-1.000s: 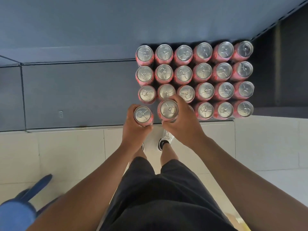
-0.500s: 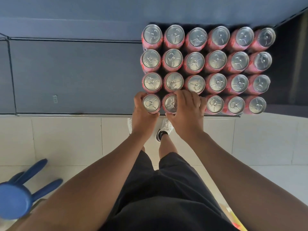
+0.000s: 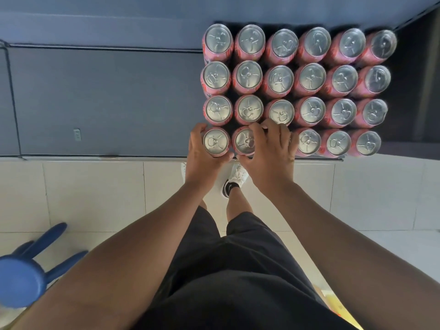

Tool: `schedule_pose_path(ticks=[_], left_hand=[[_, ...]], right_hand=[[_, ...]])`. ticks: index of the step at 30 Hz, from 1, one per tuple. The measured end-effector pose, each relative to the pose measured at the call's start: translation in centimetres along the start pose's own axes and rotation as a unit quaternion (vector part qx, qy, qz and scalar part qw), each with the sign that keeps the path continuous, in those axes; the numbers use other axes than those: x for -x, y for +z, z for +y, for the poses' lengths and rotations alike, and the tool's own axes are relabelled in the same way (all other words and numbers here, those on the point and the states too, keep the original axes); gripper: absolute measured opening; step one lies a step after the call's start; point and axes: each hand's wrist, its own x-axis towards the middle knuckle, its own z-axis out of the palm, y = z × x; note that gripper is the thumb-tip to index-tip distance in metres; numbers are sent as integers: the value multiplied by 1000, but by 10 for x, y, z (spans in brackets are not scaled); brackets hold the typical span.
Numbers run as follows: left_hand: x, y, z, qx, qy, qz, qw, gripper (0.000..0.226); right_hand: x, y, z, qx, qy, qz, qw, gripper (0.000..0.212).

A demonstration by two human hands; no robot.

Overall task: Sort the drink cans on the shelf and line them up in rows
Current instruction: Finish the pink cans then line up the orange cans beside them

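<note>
Pink drink cans [image 3: 312, 77] stand upright on the dark shelf [image 3: 107, 103], lined up in four rows of six at its right end, silver tops facing up. The left hand [image 3: 200, 160] grips the front-left can [image 3: 215, 141], fingers and thumb curled round its sides. Just beside it, the right hand [image 3: 271, 151] holds the second can [image 3: 245, 141] of the front row, thumb on the near side and fingers [image 3: 258, 129] bent over the far rim. The back of this hand hides the next place in the row. Below the shelf edge lie pale floor tiles [image 3: 95, 194], a white shoe [image 3: 238, 173] and a blue stool [image 3: 21, 282] at the lower left.
</note>
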Motion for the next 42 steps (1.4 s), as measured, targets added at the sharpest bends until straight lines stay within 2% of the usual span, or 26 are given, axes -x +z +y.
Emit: schedule_pose_path(ticks=[4,10,14,16,19,23,26,32,42], left_hand=[[3,-14,12,-18,1,-38,999,88],[13,-34,34,-92,34,-49,994,82],[24,-45,46,-191,81,-35,978,73],[29,-50,54,-281,108,-21,953,66],[37,-56,64,-432,122,-14,894,60],[51,-60,84,-506,111,0,855,60],[61,-67,96,-524,95,31,846,59],[79,-105,99,-508,42,103,854,57],[114,-214,51,-454,-7,167,875,59]], right_hand=[[0,-15,1,-14,-7,-35,999,67],[2,-47,-1,-35,-25,-62,997,62],[4,-71,-2,-38,-21,-86,995,61],[6,-82,-2,-32,-22,-94,995,60],[7,-98,0,-21,-29,-92,995,58],[7,-113,1,-12,-44,-100,994,56],[5,-123,-4,-14,-63,-106,992,54],[-1,-143,-43,-7,-108,-72,992,46],[26,-163,-179,-12,-180,-29,983,46]])
